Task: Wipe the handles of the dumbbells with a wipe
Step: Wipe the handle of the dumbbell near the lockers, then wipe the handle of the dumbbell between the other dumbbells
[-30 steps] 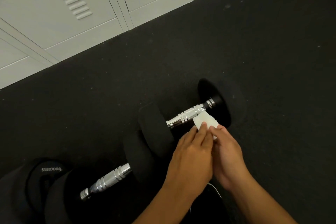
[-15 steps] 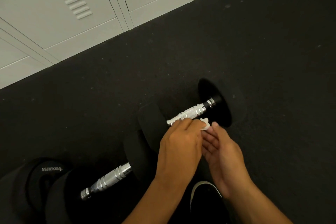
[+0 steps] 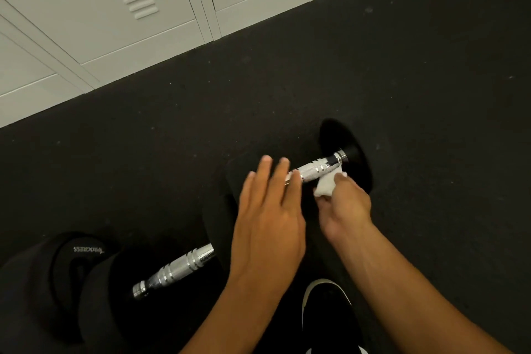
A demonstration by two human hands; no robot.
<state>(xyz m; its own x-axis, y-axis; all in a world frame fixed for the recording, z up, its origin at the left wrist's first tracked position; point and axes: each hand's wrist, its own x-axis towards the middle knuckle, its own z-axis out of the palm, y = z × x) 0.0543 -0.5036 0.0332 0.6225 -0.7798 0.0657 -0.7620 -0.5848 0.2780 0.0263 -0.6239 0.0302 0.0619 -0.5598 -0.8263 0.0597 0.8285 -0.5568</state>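
Two black dumbbells lie on the dark floor. The far dumbbell's chrome handle (image 3: 319,168) runs up and to the right between its black heads. My right hand (image 3: 343,205) grips a white wipe (image 3: 327,185) and holds it against the underside of that handle near its right end. My left hand (image 3: 268,210) is flat with straight fingers, reaching over the left part of the same handle and the black head beside it. The near dumbbell's chrome handle (image 3: 178,270) lies bare at lower left.
White metal lockers (image 3: 129,17) line the back edge of the black rubber floor (image 3: 416,80). A black shoe with a white sole (image 3: 327,316) shows at the bottom between my forearms. Dark weight heads, one with printed lettering (image 3: 87,249), sit at lower left.
The wipe passed from my left hand to my right hand, which now presses it to the far handle. My left hand opened and spread flat over the handle's left part.
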